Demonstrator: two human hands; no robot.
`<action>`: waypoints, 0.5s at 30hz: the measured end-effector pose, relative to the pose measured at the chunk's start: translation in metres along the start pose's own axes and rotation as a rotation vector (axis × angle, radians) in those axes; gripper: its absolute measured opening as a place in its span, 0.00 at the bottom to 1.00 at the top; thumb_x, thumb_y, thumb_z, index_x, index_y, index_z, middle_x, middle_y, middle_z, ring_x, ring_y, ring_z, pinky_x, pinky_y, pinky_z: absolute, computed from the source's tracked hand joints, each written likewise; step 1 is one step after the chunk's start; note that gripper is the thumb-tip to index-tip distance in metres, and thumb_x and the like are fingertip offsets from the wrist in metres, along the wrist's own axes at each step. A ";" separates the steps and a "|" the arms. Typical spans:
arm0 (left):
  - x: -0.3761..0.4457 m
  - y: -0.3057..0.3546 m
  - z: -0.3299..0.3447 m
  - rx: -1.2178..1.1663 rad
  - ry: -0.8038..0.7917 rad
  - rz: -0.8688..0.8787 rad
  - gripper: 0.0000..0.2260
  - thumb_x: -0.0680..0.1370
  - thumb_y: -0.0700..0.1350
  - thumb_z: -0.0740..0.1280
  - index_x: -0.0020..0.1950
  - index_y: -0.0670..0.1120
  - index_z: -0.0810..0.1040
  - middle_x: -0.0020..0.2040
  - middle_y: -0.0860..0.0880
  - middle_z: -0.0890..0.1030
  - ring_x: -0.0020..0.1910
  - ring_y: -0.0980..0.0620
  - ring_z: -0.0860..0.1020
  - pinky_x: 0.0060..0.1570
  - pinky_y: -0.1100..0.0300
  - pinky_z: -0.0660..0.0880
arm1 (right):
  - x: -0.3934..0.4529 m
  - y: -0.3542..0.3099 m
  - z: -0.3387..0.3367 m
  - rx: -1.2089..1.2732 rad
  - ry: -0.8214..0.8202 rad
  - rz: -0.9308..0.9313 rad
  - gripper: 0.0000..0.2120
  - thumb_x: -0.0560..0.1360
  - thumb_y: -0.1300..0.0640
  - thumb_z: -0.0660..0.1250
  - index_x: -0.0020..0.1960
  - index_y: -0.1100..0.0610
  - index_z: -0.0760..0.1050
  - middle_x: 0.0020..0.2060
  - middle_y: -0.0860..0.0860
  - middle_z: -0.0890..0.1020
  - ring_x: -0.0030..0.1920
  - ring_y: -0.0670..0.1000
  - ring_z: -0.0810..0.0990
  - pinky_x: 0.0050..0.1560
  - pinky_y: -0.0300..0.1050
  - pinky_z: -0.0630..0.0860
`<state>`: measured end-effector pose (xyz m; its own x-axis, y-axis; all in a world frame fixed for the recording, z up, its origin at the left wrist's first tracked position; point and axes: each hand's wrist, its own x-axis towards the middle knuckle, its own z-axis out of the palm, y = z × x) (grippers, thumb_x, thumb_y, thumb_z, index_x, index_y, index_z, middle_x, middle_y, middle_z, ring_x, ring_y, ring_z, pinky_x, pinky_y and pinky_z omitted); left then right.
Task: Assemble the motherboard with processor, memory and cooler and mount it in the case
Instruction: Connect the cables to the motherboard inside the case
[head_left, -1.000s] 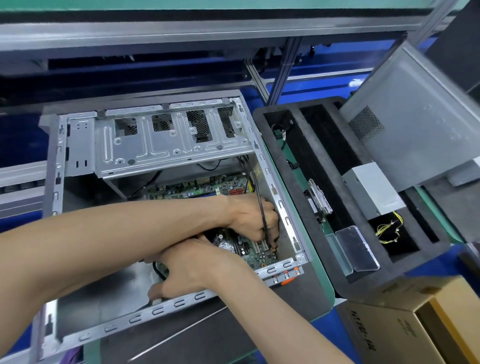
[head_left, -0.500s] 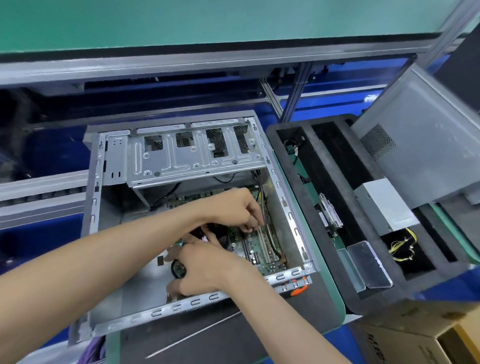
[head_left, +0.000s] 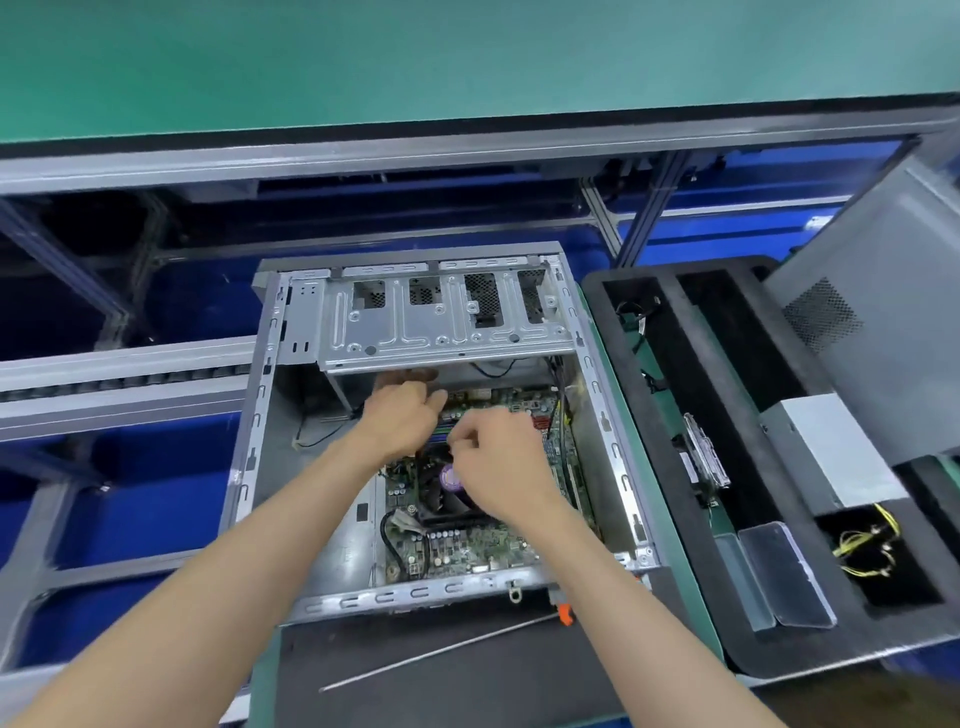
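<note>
The board (head_left: 467, 545), cooler (head_left: 441, 493) already on, lies in the case (head_left: 249, 441), so the step looks like seating or cabling near its far edge: left hand (head_left: 400, 415) fingers loosely spread, right hand (head_left: 493, 457) fingers curled (round what, I cannot tell); next calls for careful alignment.

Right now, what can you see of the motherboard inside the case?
The motherboard is a green circuit board lying flat on the floor of the open grey metal case, toward its right side. A black cooler with a purple centre label sits on it, and a black cable loops at its near left. Small capacitors and connectors dot its near edge. Both hands hover over its far half, the left hand and right hand hiding that area; whether they touch the board cannot be told.
</note>
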<state>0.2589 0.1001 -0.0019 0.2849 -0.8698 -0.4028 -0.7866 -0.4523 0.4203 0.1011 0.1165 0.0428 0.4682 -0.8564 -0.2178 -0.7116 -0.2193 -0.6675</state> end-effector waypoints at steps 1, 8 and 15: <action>0.004 -0.006 0.003 0.018 0.025 -0.033 0.19 0.84 0.52 0.55 0.68 0.42 0.74 0.73 0.43 0.70 0.73 0.40 0.65 0.71 0.49 0.64 | 0.007 0.002 -0.002 -0.030 0.022 0.028 0.12 0.72 0.64 0.60 0.46 0.57 0.82 0.42 0.55 0.84 0.46 0.58 0.79 0.49 0.51 0.79; 0.011 -0.010 0.007 0.176 0.006 -0.213 0.20 0.83 0.50 0.52 0.69 0.41 0.72 0.70 0.36 0.72 0.69 0.37 0.68 0.69 0.48 0.62 | 0.047 0.017 -0.004 -0.099 -0.144 0.119 0.25 0.76 0.62 0.61 0.73 0.61 0.67 0.70 0.61 0.68 0.70 0.62 0.67 0.69 0.52 0.67; 0.010 -0.019 0.002 0.114 0.023 -0.207 0.20 0.82 0.49 0.55 0.71 0.41 0.71 0.74 0.41 0.66 0.75 0.40 0.61 0.72 0.42 0.61 | 0.047 0.025 0.004 -0.152 -0.105 0.103 0.25 0.76 0.61 0.62 0.73 0.60 0.68 0.69 0.59 0.69 0.71 0.60 0.64 0.68 0.51 0.65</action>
<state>0.2755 0.1001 -0.0156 0.4578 -0.7656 -0.4520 -0.7666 -0.5974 0.2356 0.1072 0.0729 0.0131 0.4355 -0.8263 -0.3572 -0.8256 -0.2084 -0.5244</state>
